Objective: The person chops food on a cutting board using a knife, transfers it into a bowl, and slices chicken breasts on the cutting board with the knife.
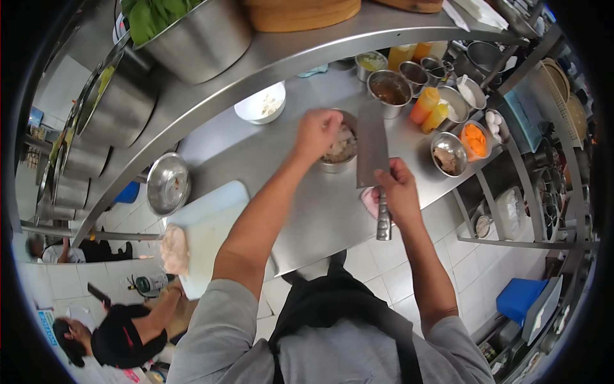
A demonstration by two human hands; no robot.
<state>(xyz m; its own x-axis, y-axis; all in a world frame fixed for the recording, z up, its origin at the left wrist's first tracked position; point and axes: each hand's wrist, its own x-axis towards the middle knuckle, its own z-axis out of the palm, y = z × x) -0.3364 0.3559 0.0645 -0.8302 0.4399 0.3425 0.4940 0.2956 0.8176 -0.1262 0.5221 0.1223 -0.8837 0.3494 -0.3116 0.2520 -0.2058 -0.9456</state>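
Note:
My right hand (pixel 401 189) grips a cleaver (pixel 373 144) where its broad blade meets the metal handle. The blade points away from me, just right of a metal bowl (pixel 345 152) of pale chopped food that looks like minced meat. Over the left rim of that bowl is my left hand (pixel 317 132), its fingers curled closed; what they hold, if anything, is hidden. The blade and my left hand cover part of the bowl. A pinkish cloth-like item (pixel 369 201) lies partly behind the cleaver handle, near the counter edge.
Left are a cutting board (pixel 214 221), raw meat (pixel 174 249) and a steel bowl (pixel 168 185). A white bowl (pixel 260 105) stands behind. Sauce pots (pixel 390 95), squeeze bottles (pixel 435 119) and ingredient bowls (pixel 449 155) crowd the right. A shelf (pixel 281 61) spans the back; another person (pixel 121 326) is lower left.

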